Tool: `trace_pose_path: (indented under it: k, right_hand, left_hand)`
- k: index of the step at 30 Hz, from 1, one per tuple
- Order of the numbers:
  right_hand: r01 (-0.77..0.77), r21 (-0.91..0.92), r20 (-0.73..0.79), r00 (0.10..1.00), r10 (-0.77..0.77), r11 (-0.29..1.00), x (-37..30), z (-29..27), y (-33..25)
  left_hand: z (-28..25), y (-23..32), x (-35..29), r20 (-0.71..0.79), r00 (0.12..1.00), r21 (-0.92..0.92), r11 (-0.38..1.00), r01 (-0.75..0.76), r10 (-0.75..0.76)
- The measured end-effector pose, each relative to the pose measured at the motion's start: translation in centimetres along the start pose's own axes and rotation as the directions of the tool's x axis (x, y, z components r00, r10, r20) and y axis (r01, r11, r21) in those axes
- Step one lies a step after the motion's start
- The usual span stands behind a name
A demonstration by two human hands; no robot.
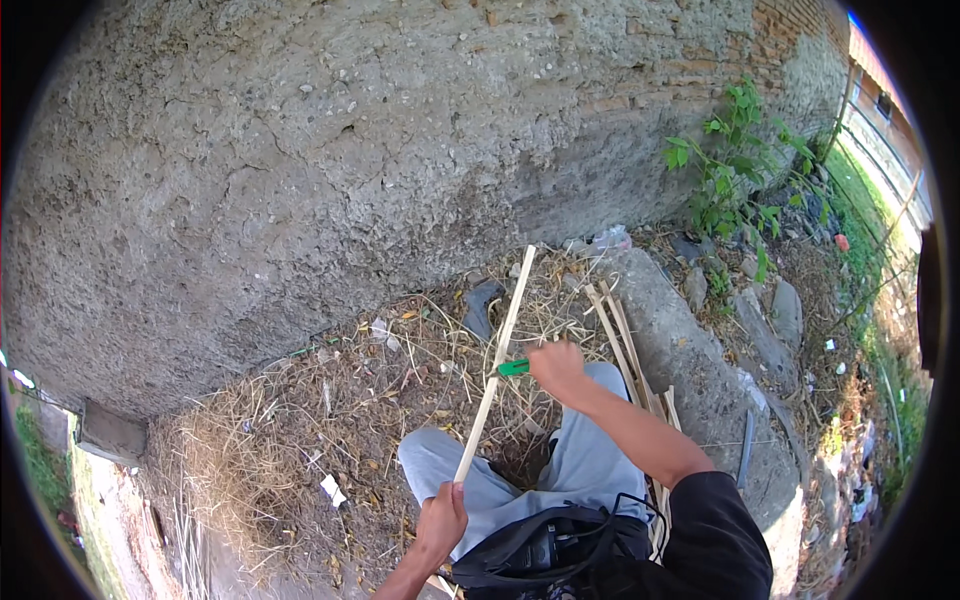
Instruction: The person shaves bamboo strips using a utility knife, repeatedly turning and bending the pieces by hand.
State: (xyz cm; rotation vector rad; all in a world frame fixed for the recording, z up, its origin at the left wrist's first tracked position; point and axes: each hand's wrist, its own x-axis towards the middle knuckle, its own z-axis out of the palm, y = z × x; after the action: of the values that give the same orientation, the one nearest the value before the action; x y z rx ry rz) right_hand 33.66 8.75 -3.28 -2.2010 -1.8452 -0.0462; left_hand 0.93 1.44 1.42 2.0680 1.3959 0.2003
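Observation:
A long pale strip (514, 305), bamboo or wood, slants up and away from my lap toward the wall. My left hand (441, 520) is closed round its near end, the thumb lying along it. In my right hand (561, 370) is a green utility knife (512, 368), gripped in a fist with its front end against the strip about midway along. The blade itself is too small to make out. My grey-trousered knees (430, 455) are bent on either side below the strip, and a black bag or cloth (540, 545) lies across my lap.
A rough plastered wall (300, 180) rises close in front. More pale strips (617, 335) lean on a concrete slab (665, 310) to my right. Dry straw and shavings (250, 470) litter the ground. A leafy green plant (735, 160) grows by the wall, with stones nearby.

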Motion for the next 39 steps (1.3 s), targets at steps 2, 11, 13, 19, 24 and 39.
trace_pose_path:
  k: [2,11,13,19,24,39]
  right_hand:
    - [-0.093,0.014,0.084,0.992,0.091,0.996,-0.3,0.2,-0.5]
    - [-0.114,0.025,0.070,0.991,0.112,0.993,0.4,0.1,-0.4]
    - [-0.068,0.001,0.117,0.991,0.067,0.998,0.8,0.6,-0.9]
    - [-0.433,-0.182,-0.040,0.900,0.433,0.883,2.8,1.6,13.6]
    - [-0.568,0.033,-0.065,0.820,0.569,0.822,0.6,-4.8,14.6]
    - [-0.203,0.967,0.149,0.941,0.304,0.153,-3.5,-0.3,0.4]
  left_hand:
    - [0.1,1.2,0.7,-0.017,0.997,-0.052,0.996,-0.073,0.072]
    - [0.9,1.1,0.4,-0.063,0.990,-0.052,0.990,-0.129,0.126]
    - [0.1,0.4,0.5,-0.017,0.999,-0.012,0.999,-0.048,0.048]
    - [1.6,-2.2,-4.8,0.172,0.981,-0.029,0.996,-0.081,0.085]
    - [-1.7,-6.8,-3.0,-0.040,0.997,0.074,0.995,0.065,-0.063]
    - [2.5,-5.1,-1.2,-0.199,0.966,0.271,0.957,-0.108,0.165]
